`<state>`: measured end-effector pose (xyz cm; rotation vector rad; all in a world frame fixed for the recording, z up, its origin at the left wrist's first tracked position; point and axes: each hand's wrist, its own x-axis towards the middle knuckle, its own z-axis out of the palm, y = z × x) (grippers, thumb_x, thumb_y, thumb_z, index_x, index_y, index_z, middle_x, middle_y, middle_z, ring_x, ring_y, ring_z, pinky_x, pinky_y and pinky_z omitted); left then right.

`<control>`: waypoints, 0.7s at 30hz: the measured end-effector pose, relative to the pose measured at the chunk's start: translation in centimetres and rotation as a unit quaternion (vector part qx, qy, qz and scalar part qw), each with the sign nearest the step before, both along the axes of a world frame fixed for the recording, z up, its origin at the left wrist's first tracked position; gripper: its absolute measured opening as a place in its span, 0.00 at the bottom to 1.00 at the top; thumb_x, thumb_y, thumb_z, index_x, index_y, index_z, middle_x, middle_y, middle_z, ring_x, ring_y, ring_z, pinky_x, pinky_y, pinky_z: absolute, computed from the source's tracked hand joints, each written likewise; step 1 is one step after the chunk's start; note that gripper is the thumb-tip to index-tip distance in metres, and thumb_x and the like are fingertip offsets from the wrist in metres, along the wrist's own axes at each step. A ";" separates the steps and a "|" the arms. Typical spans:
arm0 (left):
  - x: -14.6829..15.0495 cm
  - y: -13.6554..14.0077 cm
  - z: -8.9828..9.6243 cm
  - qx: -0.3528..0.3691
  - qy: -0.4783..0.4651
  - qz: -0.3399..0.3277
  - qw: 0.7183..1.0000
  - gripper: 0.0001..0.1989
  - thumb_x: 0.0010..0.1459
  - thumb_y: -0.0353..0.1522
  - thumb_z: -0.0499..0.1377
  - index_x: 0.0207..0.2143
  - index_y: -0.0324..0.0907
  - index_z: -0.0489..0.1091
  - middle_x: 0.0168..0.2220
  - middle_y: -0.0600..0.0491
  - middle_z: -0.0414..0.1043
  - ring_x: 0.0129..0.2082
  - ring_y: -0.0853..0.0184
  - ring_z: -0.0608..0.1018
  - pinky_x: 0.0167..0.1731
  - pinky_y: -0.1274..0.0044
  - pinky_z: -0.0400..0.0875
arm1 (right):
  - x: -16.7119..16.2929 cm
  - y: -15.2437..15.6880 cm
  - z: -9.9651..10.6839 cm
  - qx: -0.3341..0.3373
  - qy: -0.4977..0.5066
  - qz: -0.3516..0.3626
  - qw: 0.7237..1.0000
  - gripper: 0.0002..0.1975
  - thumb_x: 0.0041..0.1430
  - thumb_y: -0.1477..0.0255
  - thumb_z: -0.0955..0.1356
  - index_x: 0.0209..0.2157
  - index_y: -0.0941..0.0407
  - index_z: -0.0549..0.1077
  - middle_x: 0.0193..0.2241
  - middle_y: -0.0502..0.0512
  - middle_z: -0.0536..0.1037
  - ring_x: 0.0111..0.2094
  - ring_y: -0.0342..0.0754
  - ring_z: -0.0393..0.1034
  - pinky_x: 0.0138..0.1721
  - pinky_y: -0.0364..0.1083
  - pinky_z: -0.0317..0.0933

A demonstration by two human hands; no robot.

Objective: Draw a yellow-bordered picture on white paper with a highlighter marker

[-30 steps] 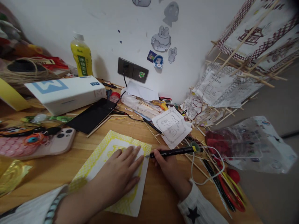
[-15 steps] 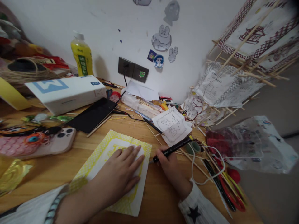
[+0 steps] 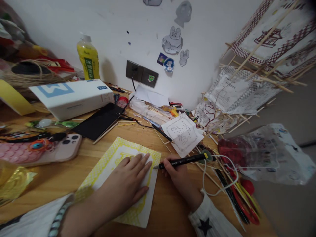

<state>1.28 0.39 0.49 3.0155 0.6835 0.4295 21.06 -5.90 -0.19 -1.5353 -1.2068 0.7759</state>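
Note:
A white sheet of paper [image 3: 112, 161] with a yellow lattice border and yellow drawing lies on the wooden table. My left hand [image 3: 130, 177] rests flat on it, fingers stretched out, covering much of the drawing. Pinched in my right hand [image 3: 176, 172] is a black marker [image 3: 184, 160] with a yellow end band. Its tip is at the sheet's right border; whether it touches the paper I cannot tell. A smaller sheet with a black line drawing [image 3: 182, 135] lies just beyond the marker.
A pink phone [image 3: 64, 148], a black tablet [image 3: 98, 121], a white box [image 3: 74, 98] and a yellow drink bottle [image 3: 88, 59] stand or lie to the left. At right are scissors [image 3: 247, 207], a white cable [image 3: 234, 164], a plastic bag [image 3: 266, 154] and a stick-and-paper lantern frame [image 3: 251, 75].
The marker has swung to a flatter angle, and its tip has moved left from beside the sheet to its right border. My left hand stays in place on the paper.

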 end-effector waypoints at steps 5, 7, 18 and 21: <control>0.0 0.0 -0.1 0.007 -0.002 -0.002 1.000 0.27 0.61 0.45 0.56 0.58 0.41 0.65 0.60 0.45 0.63 0.57 0.52 0.66 0.51 0.64 0.61 | -0.1 0.0 0.5 0.004 -0.035 -0.009 0.999 0.11 0.56 0.67 0.65 0.22 0.56 0.69 0.18 0.46 0.66 0.20 0.42 0.60 0.23 0.41 0.57; -0.1 0.0 -0.1 0.008 -0.004 -0.002 1.000 0.27 0.61 0.45 0.56 0.58 0.41 0.65 0.60 0.45 0.63 0.57 0.52 0.66 0.51 0.64 0.61 | -0.2 0.0 0.6 0.008 -0.039 -0.020 0.999 0.11 0.55 0.69 0.65 0.21 0.55 0.67 0.18 0.46 0.66 0.21 0.42 0.60 0.23 0.41 0.56; 0.0 0.0 -0.1 -0.001 -0.001 -0.001 1.000 0.27 0.60 0.45 0.57 0.58 0.40 0.65 0.60 0.44 0.64 0.57 0.52 0.66 0.50 0.64 0.62 | 0.0 -0.4 -0.2 -0.016 0.008 0.002 1.000 0.11 0.57 0.66 0.66 0.24 0.56 0.70 0.18 0.46 0.67 0.19 0.42 0.60 0.22 0.41 0.56; 0.1 0.0 0.1 0.001 -0.003 0.001 1.000 0.27 0.60 0.45 0.58 0.57 0.41 0.66 0.60 0.44 0.65 0.57 0.53 0.67 0.50 0.65 0.62 | -0.1 -0.4 0.0 -0.019 -0.009 0.005 1.000 0.11 0.58 0.64 0.66 0.26 0.56 0.71 0.18 0.46 0.68 0.20 0.42 0.61 0.23 0.41 0.57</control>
